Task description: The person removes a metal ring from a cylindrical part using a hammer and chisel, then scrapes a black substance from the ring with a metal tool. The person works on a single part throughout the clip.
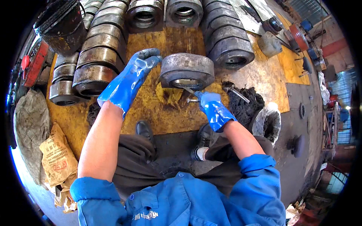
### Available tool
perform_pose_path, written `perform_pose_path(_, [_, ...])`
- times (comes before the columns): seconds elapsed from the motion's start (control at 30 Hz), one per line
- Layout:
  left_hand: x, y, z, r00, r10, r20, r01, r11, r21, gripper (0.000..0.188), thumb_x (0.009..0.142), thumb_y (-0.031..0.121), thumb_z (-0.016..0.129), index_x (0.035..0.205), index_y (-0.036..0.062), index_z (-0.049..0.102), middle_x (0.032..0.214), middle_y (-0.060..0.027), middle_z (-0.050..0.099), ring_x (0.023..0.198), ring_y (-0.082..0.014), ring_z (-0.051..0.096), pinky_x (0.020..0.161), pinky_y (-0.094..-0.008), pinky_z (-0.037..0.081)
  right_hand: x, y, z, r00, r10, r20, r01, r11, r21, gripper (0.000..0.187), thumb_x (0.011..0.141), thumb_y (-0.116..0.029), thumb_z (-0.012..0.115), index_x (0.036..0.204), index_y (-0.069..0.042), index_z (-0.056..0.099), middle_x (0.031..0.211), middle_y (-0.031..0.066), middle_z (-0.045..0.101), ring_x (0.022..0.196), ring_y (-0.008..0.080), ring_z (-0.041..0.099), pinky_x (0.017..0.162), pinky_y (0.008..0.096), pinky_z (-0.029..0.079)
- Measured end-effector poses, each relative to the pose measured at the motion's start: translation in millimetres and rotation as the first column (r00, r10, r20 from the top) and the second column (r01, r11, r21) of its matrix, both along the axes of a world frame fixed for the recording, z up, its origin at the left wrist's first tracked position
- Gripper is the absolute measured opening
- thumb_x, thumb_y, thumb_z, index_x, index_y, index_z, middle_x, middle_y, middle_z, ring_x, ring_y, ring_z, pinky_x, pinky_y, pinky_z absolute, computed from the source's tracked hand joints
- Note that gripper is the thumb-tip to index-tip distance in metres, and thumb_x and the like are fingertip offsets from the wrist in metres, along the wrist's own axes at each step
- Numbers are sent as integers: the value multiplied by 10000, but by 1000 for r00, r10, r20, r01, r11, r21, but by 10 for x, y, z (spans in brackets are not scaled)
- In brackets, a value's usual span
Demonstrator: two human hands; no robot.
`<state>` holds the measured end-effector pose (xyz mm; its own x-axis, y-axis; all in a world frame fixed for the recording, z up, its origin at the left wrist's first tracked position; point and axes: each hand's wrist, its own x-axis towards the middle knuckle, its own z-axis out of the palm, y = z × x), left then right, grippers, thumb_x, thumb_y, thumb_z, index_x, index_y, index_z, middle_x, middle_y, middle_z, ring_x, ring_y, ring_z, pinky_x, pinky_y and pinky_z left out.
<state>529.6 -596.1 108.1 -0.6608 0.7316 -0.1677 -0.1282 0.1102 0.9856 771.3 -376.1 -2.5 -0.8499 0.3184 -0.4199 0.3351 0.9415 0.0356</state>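
Note:
A thick grey metal ring [187,64] stands on edge on the stained yellow board in front of me, its hole facing me. My left hand [141,67], in a blue rubber glove, is just left of the ring's upper side. Its fingers are bent, with a gap to the thumb and nothing between them. My right hand [212,104], gloved the same way, is closed on a metal scraper [188,90]. The scraper's flat tip is at the lower edge of the ring's hole. A short metal rod end [192,100] also sticks out left of this hand.
Rows of similar rings [101,41] line the left, far side and right [230,45] of the board. A black bucket [62,28] stands far left. Dark fibrous stuff [245,107] with a metal rod [240,94] lies right, near an open plastic bag [268,122]. A paper sack [58,155] lies left.

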Motion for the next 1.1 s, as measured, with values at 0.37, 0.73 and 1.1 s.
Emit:
perform_pose_path(0.37, [-24,15,-56,999,-29,-34,29,1000,7,531,912,174,705,1372,-25,531,1258,-154,650,1174,-219,610,1036,-351,462,-171,0,42,996,-15,83,13,1000,22,358,892,-195,569,1243,-233,627,1016,95,728,941,340,706,743,485,563])
perform_pose_path(0.73, [97,166,-136,981,-65,-184,27,978,-207,389,920,87,673,1296,3,618,1213,-111,680,1099,-155,623,980,-307,494,-330,-72,18,998,-8,65,10,1000,-28,318,869,-191,588,1174,-161,672,1009,135,732,934,361,708,752,500,562])
perform_pose_path(1.1, [233,154,-15,905,-242,-350,111,929,-354,470,907,176,613,1326,-33,568,1225,-165,663,1147,-209,611,1005,-350,476,-312,43,54,975,-144,169,162,982,-94,306,876,-200,584,1162,-158,684,1039,139,729,953,369,701,769,494,565])
